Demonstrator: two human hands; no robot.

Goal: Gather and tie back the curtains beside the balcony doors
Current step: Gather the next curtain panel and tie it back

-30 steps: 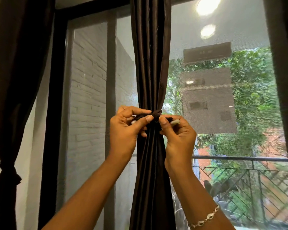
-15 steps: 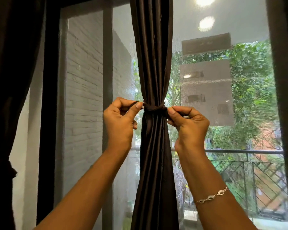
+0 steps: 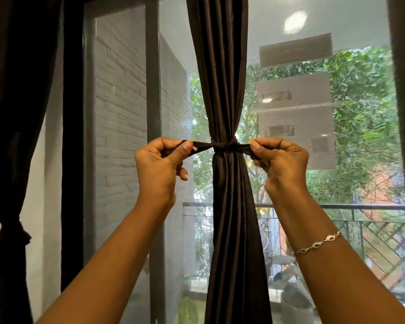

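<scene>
**Pulling the Tie Tight Around the Middle Curtain**

The big balcony doors (image 3: 126,136) are filling the view, with green trees and a railing (image 3: 365,206) showing outside. A dark curtain at the left edge (image 3: 14,113) is hanging with a tie already around it, low down. The middle curtain (image 3: 222,66) is hanging straight up and down in front of the glass, and it is being squeezed into a thin bunch at its middle.

The tie (image 3: 223,146) is wrapping around that thin part. It is lying flat, side to side, crossing the tall curtain like a plus sign, with a small knot forming at the front.

The left hand (image 3: 159,169) is pinching the left end of the tie between thumb and fingers. The right hand (image 3: 281,164), with a bracelet (image 3: 317,244) on its wrist, is pinching the right end the same way. Both hands are sitting level with the knot, one on each side, about equally near it.

I think the knot is only half done. The next pull probably needs to go straight outward, away from the curtain, both sides evenly, so the knot is not sliding off to one side.
</scene>
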